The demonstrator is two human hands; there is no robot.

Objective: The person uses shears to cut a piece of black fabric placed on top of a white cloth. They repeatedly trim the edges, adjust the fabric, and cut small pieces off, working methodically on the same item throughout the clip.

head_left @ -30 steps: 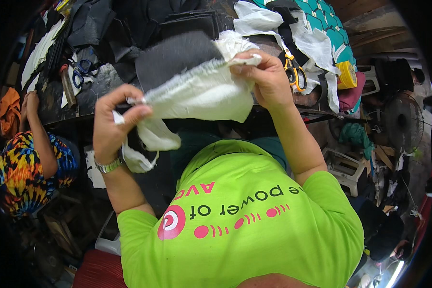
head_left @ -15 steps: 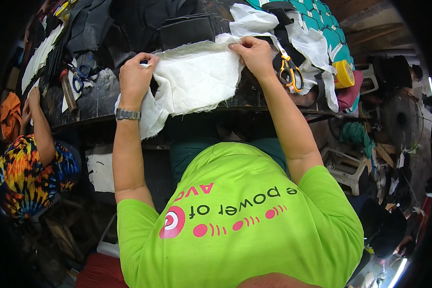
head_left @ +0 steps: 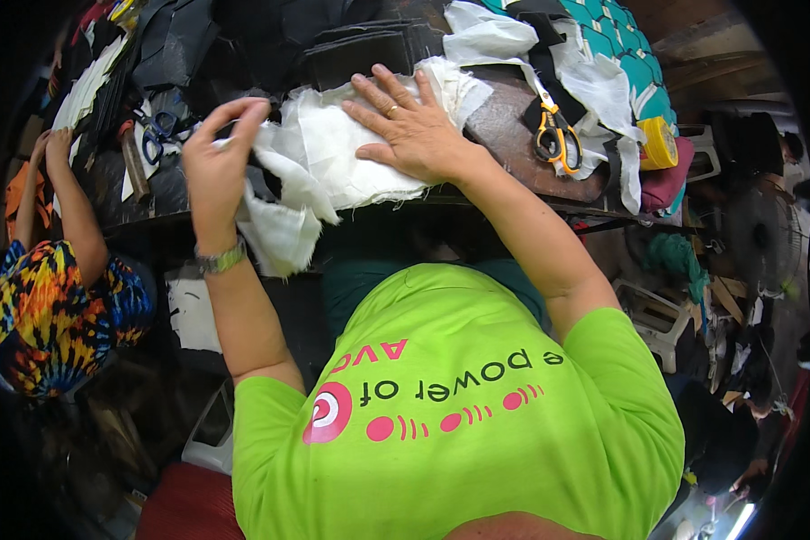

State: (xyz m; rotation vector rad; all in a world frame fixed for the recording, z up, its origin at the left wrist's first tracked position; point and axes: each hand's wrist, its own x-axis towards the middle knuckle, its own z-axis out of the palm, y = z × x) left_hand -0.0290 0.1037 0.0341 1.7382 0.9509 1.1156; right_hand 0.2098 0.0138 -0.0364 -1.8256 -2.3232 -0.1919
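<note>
A piece of white cloth point(head_left: 333, 171) with frayed edges lies over the near edge of the dark table, partly folded, its left part hanging down. My right hand point(head_left: 409, 126) rests flat on the cloth, fingers spread, a ring on one finger. My left hand point(head_left: 220, 162), wearing a wristwatch, is raised at the cloth's left side. Its thumb and fingers are bent together in a pinch by the lifted, slightly blurred edge of the cloth. Behind the cloth lies a stack of black pieces point(head_left: 360, 54).
Orange-handled scissors point(head_left: 558, 139) lie right of the cloth, near white scraps point(head_left: 490, 38) and a yellow roll point(head_left: 659, 144). Blue-handled scissors point(head_left: 158, 135) and a wooden-handled tool point(head_left: 134, 162) lie to the left. A co-worker in a tie-dye shirt point(head_left: 58, 315) works at far left.
My right hand has let go of the cloth's far right corner and now lies flat on top. My left hand has moved left and a little nearer, and the cloth has shifted.
</note>
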